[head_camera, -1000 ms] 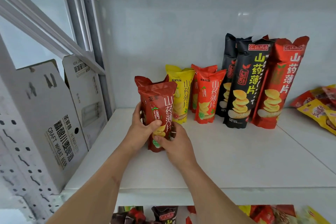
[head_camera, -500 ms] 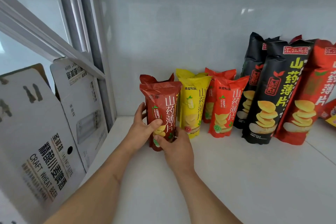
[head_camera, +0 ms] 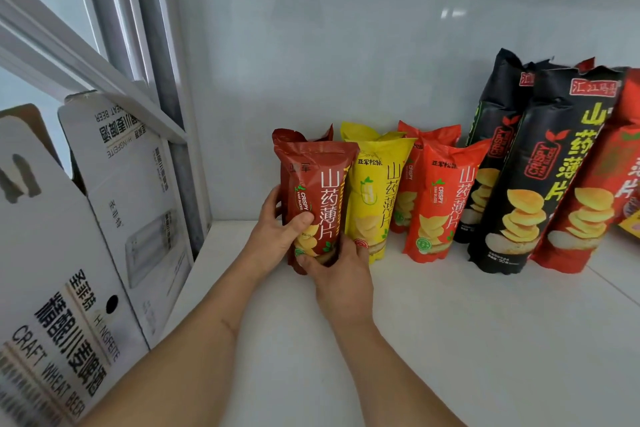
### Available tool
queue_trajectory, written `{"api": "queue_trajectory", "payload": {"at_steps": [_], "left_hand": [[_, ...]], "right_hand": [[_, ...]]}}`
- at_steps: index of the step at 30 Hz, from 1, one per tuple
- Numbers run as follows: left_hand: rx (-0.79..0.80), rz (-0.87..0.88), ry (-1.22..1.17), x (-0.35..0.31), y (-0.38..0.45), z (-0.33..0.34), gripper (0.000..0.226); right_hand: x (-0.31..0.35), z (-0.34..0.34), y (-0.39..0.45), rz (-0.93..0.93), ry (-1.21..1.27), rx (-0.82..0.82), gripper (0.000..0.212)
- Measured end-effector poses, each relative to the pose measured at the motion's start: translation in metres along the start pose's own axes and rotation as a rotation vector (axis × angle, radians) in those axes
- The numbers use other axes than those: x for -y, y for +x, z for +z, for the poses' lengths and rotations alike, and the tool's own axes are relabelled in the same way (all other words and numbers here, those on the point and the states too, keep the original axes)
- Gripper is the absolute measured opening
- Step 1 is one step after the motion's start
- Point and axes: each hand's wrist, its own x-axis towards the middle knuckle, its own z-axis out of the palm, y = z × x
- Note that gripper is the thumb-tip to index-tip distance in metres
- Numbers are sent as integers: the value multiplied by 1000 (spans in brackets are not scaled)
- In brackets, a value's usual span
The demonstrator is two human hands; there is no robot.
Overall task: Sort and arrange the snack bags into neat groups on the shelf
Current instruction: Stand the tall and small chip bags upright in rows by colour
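Observation:
A dark red yam-chip bag (head_camera: 313, 180) stands upright on the white shelf (head_camera: 450, 340), with a second dark red bag behind it. My left hand (head_camera: 277, 236) grips its left side, thumb across the front. My right hand (head_camera: 341, 274) holds its lower right corner. Touching it on the right stand small yellow bags (head_camera: 375, 191), then small orange-red bags (head_camera: 440, 198). Further right stand tall black bags (head_camera: 533, 177) and a tall red bag (head_camera: 599, 204), all upright against the back wall.
White cardboard beer cartons (head_camera: 69, 270) lean at the left beside the metal shelf upright (head_camera: 166, 80). A yellow packet (head_camera: 630, 227) peeks in at the right edge.
The dark red bag has been slid back and right until it meets the yellow bags. My view has moved closer and turned left.

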Motion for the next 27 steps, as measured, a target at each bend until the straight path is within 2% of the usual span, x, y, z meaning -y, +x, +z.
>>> {"api": "queue_trajectory", "payload": {"at_steps": [2,6,12,19,22,24,27], "left_hand": [[10,-6,-5,2,1,0,120],[22,-7,-17,3,5,-2,136],[28,-2,-21,10,8,-4,135],[32,-26,-13,10,8,-4,109],[38,-31,11,7,7,-5,112],[32,-50,21,8,7,-8,123],[6,-97,99,8,0,-12,128]], "right_hand": [[0,1,2,-3,-14,-9,74],[0,6,4,0,-13,-21,75],[-1,11,9,-2,-37,-21,76],[-4,12,13,-18,-64,2,72],[-5,12,14,-28,-45,-15,70],[-5,13,14,-21,-28,-12,68],[-4,9,15,-19,-24,-1,54]]}}
